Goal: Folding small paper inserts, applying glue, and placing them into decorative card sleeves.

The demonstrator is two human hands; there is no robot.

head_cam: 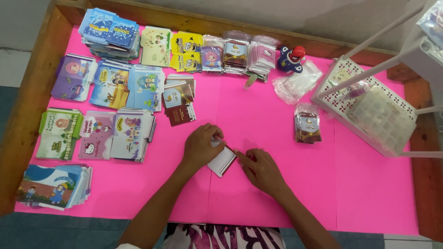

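Note:
My left hand (201,145) and my right hand (261,168) both rest on a small stack of white-backed cards (221,161) lying tilted on the pink table cover (277,115). The left hand's fingers curl over the stack's upper left end. Fingertips of the right hand press its right edge. The card faces are hidden.
Piles of colourful printed envelopes (110,83) fill the left side. Brown cards (177,99) lie left of centre, a bagged bundle (308,123) to the right. Clear bags (295,83), a blue and red toy (290,57) and a white plastic basket (364,108) stand at the right. A wooden rim (27,106) frames the table.

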